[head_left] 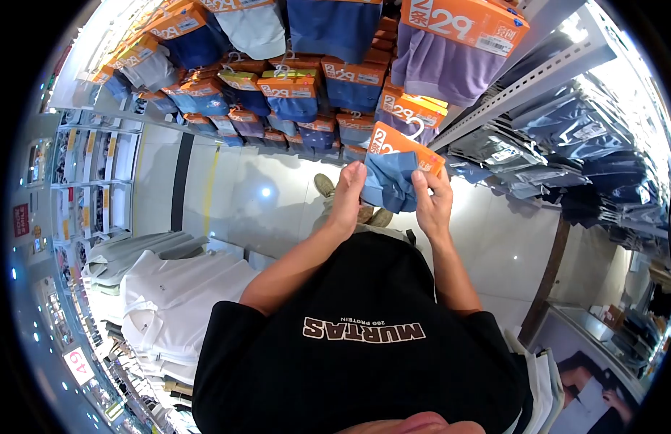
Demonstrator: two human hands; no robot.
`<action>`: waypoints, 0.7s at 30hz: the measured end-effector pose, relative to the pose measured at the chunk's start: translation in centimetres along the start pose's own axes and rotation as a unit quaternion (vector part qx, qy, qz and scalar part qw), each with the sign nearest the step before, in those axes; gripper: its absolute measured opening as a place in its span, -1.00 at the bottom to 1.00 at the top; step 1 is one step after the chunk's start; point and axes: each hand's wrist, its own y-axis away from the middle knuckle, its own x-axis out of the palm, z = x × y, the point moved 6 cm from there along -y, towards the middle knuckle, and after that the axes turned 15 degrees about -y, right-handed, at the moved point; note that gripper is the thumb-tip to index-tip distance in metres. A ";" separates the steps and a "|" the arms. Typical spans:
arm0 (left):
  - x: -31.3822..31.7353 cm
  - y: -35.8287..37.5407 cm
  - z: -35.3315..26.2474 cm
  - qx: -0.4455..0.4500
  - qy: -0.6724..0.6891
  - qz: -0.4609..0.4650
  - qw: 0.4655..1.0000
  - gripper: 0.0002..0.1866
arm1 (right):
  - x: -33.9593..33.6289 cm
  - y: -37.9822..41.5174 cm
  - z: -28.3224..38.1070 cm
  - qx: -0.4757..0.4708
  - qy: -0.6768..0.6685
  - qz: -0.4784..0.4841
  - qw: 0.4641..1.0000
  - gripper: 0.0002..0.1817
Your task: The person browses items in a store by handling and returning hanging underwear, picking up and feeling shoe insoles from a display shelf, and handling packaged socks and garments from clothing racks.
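Note:
A folded blue pair of boxer briefs [390,181] hangs from an orange card [406,147] with a white hook [418,129], held out in front of my chest. My left hand [348,194] grips the left edge of the fabric, thumb upward and fingers partly behind it. On the other side, my right hand [434,201] pinches the fabric and the card's lower right corner, with the thumb on the front. The fabric is bunched between both hands and covers the lower part of the card.
Ahead, a rack holds several packs of underwear [292,98] with orange price cards. Hanging jeans [589,130] line the right side beside a white metal upright [524,83]. White shirts [183,300] are displayed at the lower left. My shoe [324,185] shows on the tiled floor [277,195].

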 end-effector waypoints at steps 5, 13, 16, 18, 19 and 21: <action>0.8 1.0 -1.3 -0.080 0.155 0.064 0.983 -0.46 | 2.2 0.3 0.6 -0.053 0.045 0.123 0.990 -0.84; -1.9 1.0 -0.1 0.001 -0.009 0.026 1.000 -0.69 | 2.4 -2.2 -3.0 0.072 -0.095 0.028 0.992 -0.58; -3.4 -0.2 -0.2 0.034 -0.020 -0.012 0.999 -0.67 | 4.3 -4.0 -4.1 0.074 -0.153 0.017 0.985 -0.30; -5.2 -0.8 -0.4 0.029 -0.086 -0.033 0.995 -0.66 | 5.9 -5.2 -4.2 0.099 -0.213 -0.001 0.972 -0.28; -6.0 -1.1 -0.6 0.028 -0.118 -0.044 0.992 -0.66 | 6.7 -6.2 -4.4 0.104 -0.218 0.016 0.970 -0.28; -7.8 -1.4 -0.9 0.054 -0.084 -0.092 0.991 -0.66 | 8.0 -8.1 -4.7 0.099 -0.210 -0.004 0.973 -0.30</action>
